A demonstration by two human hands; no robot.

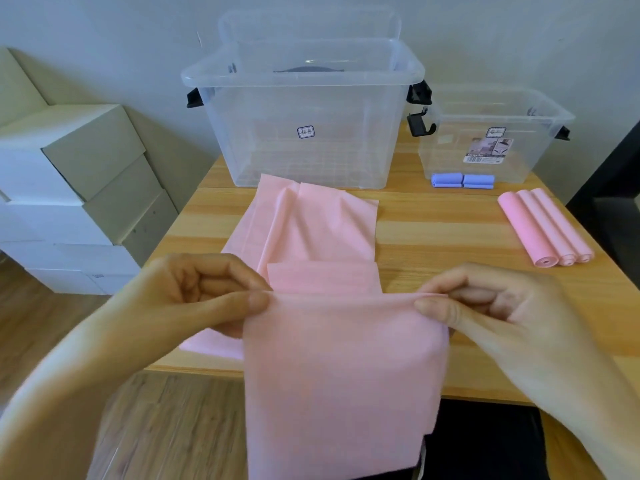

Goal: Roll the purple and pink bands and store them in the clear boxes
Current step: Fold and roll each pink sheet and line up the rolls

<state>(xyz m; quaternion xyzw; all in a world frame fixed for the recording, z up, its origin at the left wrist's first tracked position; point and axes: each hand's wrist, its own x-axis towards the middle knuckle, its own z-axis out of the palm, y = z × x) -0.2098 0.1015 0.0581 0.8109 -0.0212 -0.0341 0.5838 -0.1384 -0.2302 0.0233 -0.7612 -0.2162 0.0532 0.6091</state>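
the left hand (194, 292) and the right hand (485, 303) each pinch one end of the top edge of a flat, thin pink elastic band (343, 368), thumb pressed against curled fingers, the edge pulled fairly straight between them. the hands are held above the near edge of the light wooden table (433, 233). from that edge the band hangs down towards the camera, past the table's near edge, and its lower end is cut off at the bottom of the view. behind the held edge the same pink material runs back across the table in loose folds, reaching almost to the foot of the large clear plastic box with black side clips (304, 126); whether this is one band or several overlapping pieces is hard to tell.

to the right of the pink sheet is a stretch of bare wood. beyond it, near the table's right edge, three rolled pink bands (547, 226) lie side by side, touching. two rolled purple bands (462, 180) lie end to end just in front of the smaller clear plastic box (491, 133), which stands right of the large one. both boxes are open at the top; something dark shows faintly through the large box's rim and cannot be made out.

white cardboard cartons (69, 188) are stacked on the floor left of the table.
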